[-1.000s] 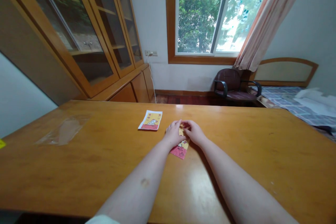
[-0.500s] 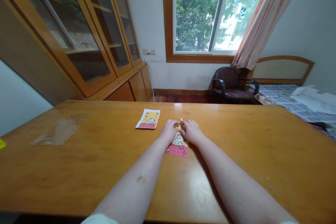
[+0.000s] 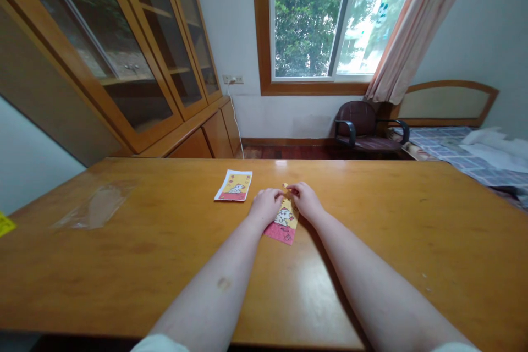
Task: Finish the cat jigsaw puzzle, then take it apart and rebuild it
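Nearest me, two bare forearms (image 3: 231, 264) reach over the wooden table (image 3: 165, 280) to a pink-and-yellow picture panel (image 3: 282, 229), lying flat between them. I have the left hand (image 3: 267, 205) at its upper left edge, fingers half curled; I can't tell whether they grip it. The right hand (image 3: 307, 199) is at the upper right, fingers nearly closed beside a small piece (image 3: 285, 185); whether it is pinched, I can't tell. A clear wrapper (image 3: 101, 206) lies well to the left, a similar card (image 3: 236, 185) beyond the left hand. Farther off I see a chair (image 3: 358, 124), then a window (image 3: 307, 22).
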A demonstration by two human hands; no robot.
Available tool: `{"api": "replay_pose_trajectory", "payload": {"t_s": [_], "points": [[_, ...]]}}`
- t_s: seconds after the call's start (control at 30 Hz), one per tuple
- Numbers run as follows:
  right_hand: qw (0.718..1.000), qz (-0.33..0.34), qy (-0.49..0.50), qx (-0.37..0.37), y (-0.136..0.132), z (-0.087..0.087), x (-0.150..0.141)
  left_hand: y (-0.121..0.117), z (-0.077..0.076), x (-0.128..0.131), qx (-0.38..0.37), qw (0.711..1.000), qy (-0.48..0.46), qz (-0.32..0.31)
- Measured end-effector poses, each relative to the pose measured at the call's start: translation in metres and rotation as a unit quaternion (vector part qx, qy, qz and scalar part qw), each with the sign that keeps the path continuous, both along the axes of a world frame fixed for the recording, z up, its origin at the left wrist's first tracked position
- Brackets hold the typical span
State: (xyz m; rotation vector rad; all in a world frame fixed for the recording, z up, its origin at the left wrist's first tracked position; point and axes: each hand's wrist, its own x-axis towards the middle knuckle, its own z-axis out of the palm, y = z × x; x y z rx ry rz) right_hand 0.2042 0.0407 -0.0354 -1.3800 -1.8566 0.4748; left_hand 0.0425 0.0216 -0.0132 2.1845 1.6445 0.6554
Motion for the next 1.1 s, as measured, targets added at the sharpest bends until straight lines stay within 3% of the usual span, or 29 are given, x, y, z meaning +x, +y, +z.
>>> {"api": "replay_pose_trajectory", "payload": {"t_s": [0.13,0.37,0.5,0.8,0.93,1.1], "points": [[0.995,-0.036,0.091,0.020,0.001,0.001,0.001,-0.012,0.004,0.002,-0.011,0.993,0.086,-0.078],[0.972,-0.030,0.233,0.004,-0.004,0.007,-0.003,-0.006,0.001,0.008,-0.028,0.994,0.064,-0.080],[0.976,-0.019,0.215,-0.005,-0.005,0.007,-0.003,0.000,-0.003,0.007,-0.028,0.997,0.015,-0.071],[0.992,0.085,0.072,-0.055,-0.004,-0.003,-0.003,0.005,-0.002,0.002,0.025,0.989,-0.146,0.027],[0.996,0.053,0.057,-0.044,-0.002,-0.002,-0.001,0.005,0.000,0.001,0.033,0.987,-0.152,0.034],[0.983,0.001,0.176,-0.058,0.000,0.001,-0.001,0.000,0.000,0.004,0.068,0.994,-0.085,0.018]]}}
